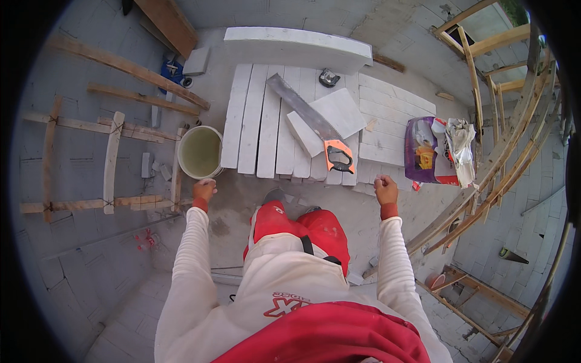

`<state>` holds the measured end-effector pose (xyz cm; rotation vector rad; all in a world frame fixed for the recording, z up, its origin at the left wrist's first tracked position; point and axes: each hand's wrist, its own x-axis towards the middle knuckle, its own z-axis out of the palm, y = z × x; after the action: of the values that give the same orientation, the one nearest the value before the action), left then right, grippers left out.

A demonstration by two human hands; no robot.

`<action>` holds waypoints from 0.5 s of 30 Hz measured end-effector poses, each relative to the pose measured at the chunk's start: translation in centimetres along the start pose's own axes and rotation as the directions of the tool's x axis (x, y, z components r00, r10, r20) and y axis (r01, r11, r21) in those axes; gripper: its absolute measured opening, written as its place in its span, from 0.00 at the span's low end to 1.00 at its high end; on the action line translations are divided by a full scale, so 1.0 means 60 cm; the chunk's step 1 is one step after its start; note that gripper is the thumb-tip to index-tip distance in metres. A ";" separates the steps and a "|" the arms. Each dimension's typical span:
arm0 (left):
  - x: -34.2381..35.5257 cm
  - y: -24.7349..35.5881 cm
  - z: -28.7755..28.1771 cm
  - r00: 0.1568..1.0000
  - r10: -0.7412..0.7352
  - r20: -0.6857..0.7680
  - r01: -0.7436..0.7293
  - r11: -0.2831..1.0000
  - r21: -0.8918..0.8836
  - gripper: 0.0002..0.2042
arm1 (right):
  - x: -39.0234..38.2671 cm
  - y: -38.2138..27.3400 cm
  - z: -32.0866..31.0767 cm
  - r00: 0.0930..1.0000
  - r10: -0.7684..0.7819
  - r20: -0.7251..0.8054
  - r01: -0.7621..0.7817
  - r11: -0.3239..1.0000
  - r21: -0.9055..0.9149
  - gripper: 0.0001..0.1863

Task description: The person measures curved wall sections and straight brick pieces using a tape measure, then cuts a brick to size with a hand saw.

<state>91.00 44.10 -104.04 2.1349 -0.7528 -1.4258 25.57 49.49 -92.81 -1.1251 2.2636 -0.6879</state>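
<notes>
My left hand [204, 189], fingers curled, is just below the rim of a white bucket [184, 162] of cloudy water. My right hand [385, 190] has bent fingers close together, below the right end of the block stack [248, 121]. I cannot make out whether either holds something small. A handsaw [305, 114] with an orange-and-black handle lies diagonally over a loose white block [341, 112] on the stack. A small dark tool [328, 77] lies above it.
A long block [296, 39] lies across the stack's back. A purple bag [419, 151] is at right. Wooden frames lean left [110, 163] and right [478, 206]. A second saw [513, 255] is at lower right; a blue container [171, 71] sits behind the bucket.
</notes>
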 end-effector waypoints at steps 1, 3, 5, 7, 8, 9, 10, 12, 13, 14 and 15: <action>-0.027 -0.023 0.002 0.999 -0.035 -0.001 0.035 0.999 0.006 0.14 | 0.030 -0.069 0.033 0.988 -0.157 0.001 0.156 0.981 -0.114 0.15; -0.071 -0.097 0.012 1.000 0.000 0.026 -0.003 0.994 0.109 0.15 | 0.100 -0.182 0.098 0.961 -0.266 0.073 0.269 0.963 -0.035 0.18; -0.143 -0.110 0.061 0.985 -0.026 0.171 0.000 0.989 0.150 0.17 | 0.191 -0.225 0.139 0.909 -0.409 0.081 0.416 0.904 -0.104 0.20; -0.223 -0.122 0.086 0.969 -0.006 0.247 -0.035 0.986 0.162 0.18 | 0.305 -0.258 0.193 0.840 -0.537 0.083 0.542 0.823 -0.166 0.24; -0.255 -0.176 0.086 0.980 0.055 0.189 -0.081 0.988 0.132 0.18 | 0.363 -0.276 0.227 0.836 -0.542 0.092 0.547 0.807 -0.222 0.26; -0.297 -0.173 0.094 0.988 -0.007 0.157 -0.004 0.997 0.074 0.17 | 0.427 -0.279 0.249 0.834 -0.544 0.094 0.545 0.784 -0.299 0.29; -0.352 -0.132 0.096 0.987 -0.113 0.112 0.114 0.993 -0.001 0.16 | 0.479 -0.283 0.272 0.852 -0.508 0.125 0.513 0.765 -0.389 0.32; -0.451 -0.183 0.092 0.937 -0.327 -0.124 0.295 0.929 -0.222 0.14 | 0.547 -0.320 0.335 0.875 -0.447 0.186 0.474 0.709 -0.522 0.37; -0.503 -0.214 0.091 0.887 -0.418 -0.194 0.368 0.896 -0.248 0.14 | 0.554 -0.340 0.366 0.893 -0.380 0.240 0.446 0.686 -0.575 0.41; -0.558 -0.244 0.099 0.854 -0.474 -0.214 0.413 0.868 -0.276 0.14 | 0.558 -0.362 0.397 0.902 -0.317 0.294 0.432 0.646 -0.629 0.45; -0.618 -0.261 0.107 0.799 -0.551 -0.240 0.496 0.830 -0.254 0.15 | 0.544 -0.378 0.438 0.883 -0.376 0.281 0.466 0.625 -0.627 0.47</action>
<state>76.34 79.92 -91.22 2.4445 0.1085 -1.2937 38.09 5.14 -104.96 -2.0374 2.1939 0.1232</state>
